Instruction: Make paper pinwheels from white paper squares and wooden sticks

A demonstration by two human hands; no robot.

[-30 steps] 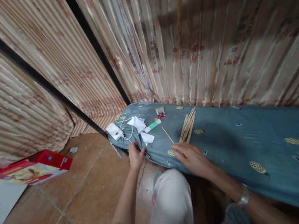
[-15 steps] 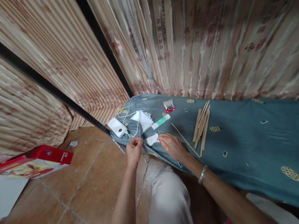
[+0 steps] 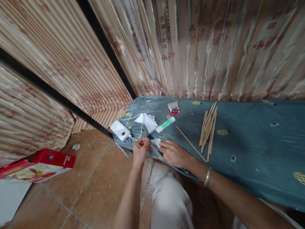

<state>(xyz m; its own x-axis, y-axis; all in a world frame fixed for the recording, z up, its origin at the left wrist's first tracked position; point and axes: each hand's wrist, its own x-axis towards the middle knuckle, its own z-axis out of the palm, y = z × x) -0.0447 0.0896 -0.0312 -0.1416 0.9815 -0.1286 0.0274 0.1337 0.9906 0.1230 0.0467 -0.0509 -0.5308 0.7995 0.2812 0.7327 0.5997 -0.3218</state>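
Note:
My left hand (image 3: 141, 149) is closed in a pinch at the near edge of the cloth-covered surface; what its fingertips hold is too small to make out. Close to its right, my right hand (image 3: 176, 155) has its fingers bent together on a small piece of white paper (image 3: 156, 142), partly covering it. Just beyond the hands lie a stack of white paper (image 3: 148, 122) and a green-and-white glue tube (image 3: 166, 124). A white power bank (image 3: 120, 130) with a looped white cable (image 3: 130, 112) sits beyond my left hand.
Several thin wooden sticks (image 3: 209, 128) lie in a bunch, with a single stick (image 3: 191, 143) beside them. A small open red-and-white box (image 3: 173, 108) holds small dark pieces. A black pole (image 3: 104, 41) stands at the corner. A red box (image 3: 52, 161) rests on the tiled floor (image 3: 75, 195).
My right hand has moved slightly left and down, its fingers now covering more of the paper piece. My left hand has shifted a little to the right, so the hands are closer together.

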